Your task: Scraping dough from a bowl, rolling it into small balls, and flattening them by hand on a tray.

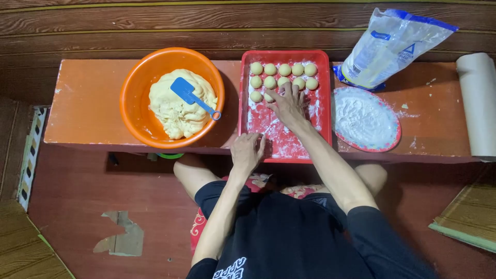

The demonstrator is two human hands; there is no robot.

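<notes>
A red rectangular tray (pixel 320 129), dusted with flour, lies on a low orange-red bench. Several small round dough balls (pixel 283 70) sit in rows at its far end. My right hand (pixel 289 106) reaches into the tray, fingers spread, fingertips on a dough ball (pixel 268 97) in the nearest row. My left hand (pixel 247 151) rests at the tray's near left corner with its fingers loosely apart and nothing in it. An orange bowl (pixel 135 111) to the left holds a mass of pale dough (pixel 178 111) with a blue spatula (pixel 190 94) lying on it.
A plate of white flour (pixel 365 120) sits right of the tray, a plastic flour bag (pixel 390 46) behind it. A paper roll (pixel 478 103) lies at the bench's right end. A wooden plank wall stands behind the bench (pixel 82 103). My knees are under the bench edge.
</notes>
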